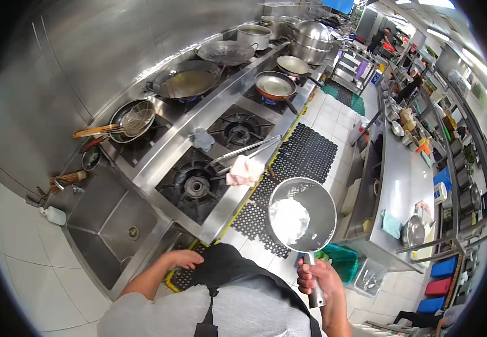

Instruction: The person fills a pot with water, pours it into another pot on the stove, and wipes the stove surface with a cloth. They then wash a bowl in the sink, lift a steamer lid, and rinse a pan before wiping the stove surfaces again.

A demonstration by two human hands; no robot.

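My right hand [317, 276] is wrapped around the metal handle of a saucepan [321, 210], held out over the floor to the right of the stove. A white mass [289, 221] lies inside against the pan's left side. My left hand [186, 259] hangs low beside the black apron [224, 264], its fingers loosely stretched and holding nothing. Ahead of it is the stove's front edge, where a crumpled pinkish-white cloth [245, 171] and metal tongs [243, 149] lie by an unlit burner [197, 187].
Woks [186, 84] and a red frying pan [275, 85] sit on the stove, with flames under some. A steel sink [106, 224] is on the left. Black mats [306, 154] cover the aisle. At right stand a steel counter [392, 185] and a green bin [344, 264]. A person [379, 39] is far back.
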